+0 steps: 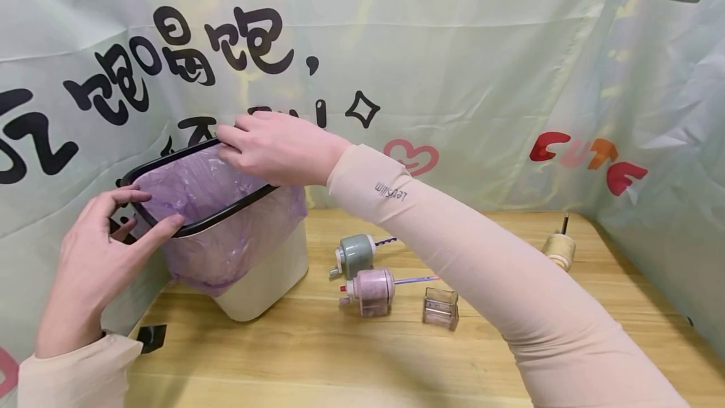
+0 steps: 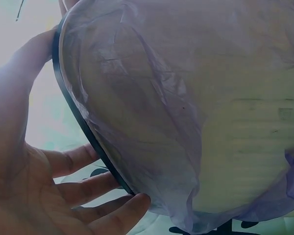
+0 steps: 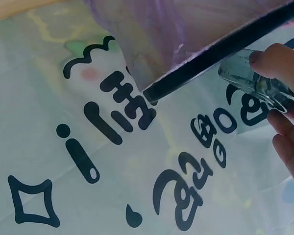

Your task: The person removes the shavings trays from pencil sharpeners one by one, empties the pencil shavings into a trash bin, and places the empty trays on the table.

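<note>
A white trash bin (image 1: 266,282) with a black rim (image 1: 229,211) and a purple bag (image 1: 198,191) stands tilted at the left. My left hand (image 1: 90,257) grips the rim's left end, its thumb and fingers spread round the corner; the left wrist view shows fingertips (image 2: 137,200) against the rim's edge. Over the bin's far side, my right hand (image 1: 277,150) pinches a small clear plastic container (image 3: 240,73) between thumb and fingers, close beside the rim. In the head view that container is hidden behind the hand.
Right of the bin lie a green crank sharpener (image 1: 357,254) and a pink one (image 1: 374,293), each with a pencil inserted. A clear sharpener part (image 1: 440,308) lies nearby. A cream sharpener (image 1: 559,250) stands far right. Printed cloth (image 1: 481,80) encloses the wooden table (image 1: 317,357).
</note>
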`<state>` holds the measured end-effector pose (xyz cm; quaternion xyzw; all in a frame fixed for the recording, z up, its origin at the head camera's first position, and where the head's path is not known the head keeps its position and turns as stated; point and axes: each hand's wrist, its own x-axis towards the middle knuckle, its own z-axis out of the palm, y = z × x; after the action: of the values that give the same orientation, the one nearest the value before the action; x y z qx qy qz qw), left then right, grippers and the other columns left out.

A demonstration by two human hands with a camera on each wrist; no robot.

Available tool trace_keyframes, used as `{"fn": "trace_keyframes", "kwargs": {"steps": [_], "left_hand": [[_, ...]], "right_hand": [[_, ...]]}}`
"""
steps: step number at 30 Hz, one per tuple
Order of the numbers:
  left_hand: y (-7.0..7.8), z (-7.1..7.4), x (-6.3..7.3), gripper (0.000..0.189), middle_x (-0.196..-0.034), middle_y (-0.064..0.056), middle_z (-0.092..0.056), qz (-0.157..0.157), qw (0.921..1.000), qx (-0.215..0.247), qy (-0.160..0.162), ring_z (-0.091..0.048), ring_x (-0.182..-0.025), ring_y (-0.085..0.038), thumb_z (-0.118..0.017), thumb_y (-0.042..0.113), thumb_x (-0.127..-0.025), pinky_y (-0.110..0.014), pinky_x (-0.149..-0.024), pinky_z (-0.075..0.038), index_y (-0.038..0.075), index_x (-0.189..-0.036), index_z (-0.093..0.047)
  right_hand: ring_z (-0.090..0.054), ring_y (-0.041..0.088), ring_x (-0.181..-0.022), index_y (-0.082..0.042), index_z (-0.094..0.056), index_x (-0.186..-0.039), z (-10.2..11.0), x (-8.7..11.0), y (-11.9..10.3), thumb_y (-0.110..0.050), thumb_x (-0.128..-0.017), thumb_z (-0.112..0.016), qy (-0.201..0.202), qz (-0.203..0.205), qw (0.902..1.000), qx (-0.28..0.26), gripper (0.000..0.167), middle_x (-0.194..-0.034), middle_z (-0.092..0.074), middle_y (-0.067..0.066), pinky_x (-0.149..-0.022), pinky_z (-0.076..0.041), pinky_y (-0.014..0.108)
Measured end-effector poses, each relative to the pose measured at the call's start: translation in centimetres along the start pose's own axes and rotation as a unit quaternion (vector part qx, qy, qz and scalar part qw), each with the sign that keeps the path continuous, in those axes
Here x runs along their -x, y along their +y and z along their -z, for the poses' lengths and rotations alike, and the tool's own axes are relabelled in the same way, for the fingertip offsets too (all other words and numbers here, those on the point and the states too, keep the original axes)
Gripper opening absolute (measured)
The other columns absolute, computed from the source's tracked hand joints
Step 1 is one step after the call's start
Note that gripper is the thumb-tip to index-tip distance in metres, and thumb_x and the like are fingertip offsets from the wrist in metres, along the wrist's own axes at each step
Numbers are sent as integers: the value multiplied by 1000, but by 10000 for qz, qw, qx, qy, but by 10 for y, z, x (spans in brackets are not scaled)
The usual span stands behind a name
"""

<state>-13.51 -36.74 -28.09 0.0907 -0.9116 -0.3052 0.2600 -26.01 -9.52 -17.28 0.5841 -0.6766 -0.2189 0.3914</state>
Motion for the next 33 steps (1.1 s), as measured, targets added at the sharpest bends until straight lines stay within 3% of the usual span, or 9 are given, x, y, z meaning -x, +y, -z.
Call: {"fn": "trace_keyframes", "kwargs": {"steps": [15, 27, 33], "left_hand": [[-1, 0, 0, 71, -169, -6, -44, 2, 10000, 65, 27, -42, -92, 28, -83, 53, -91, -12, -78, -34, 23, -149, -55], [1, 0, 1, 71, -169, -6, -44, -15, 10000, 63, 37, -43, -91, 28, -82, 53, -92, -12, -79, -33, 22, -149, -55], [0, 0, 0, 72, -172, -4, -41, -16, 10000, 43, 4, -41, -92, 27, -83, 53, -91, -12, -78, -34, 23, -150, -55]], "right_hand": [[-68, 27, -104, -10, -67, -128, 5, -1, -13, 0, -110, -25, 174, 113, 9985, 516, 47, -131, -67, 7, -91, -57, 36], [-67, 27, -103, -10, -68, -125, 2, 3, -9, -2, -108, -27, 153, -5, 9994, 307, 45, -122, -67, 6, -89, -55, 36], [-66, 28, -103, -10, -68, -122, 2, 5, -8, 0, -103, -23, 171, -98, 9995, 229, 49, -121, -67, 6, -89, -55, 37]]}}
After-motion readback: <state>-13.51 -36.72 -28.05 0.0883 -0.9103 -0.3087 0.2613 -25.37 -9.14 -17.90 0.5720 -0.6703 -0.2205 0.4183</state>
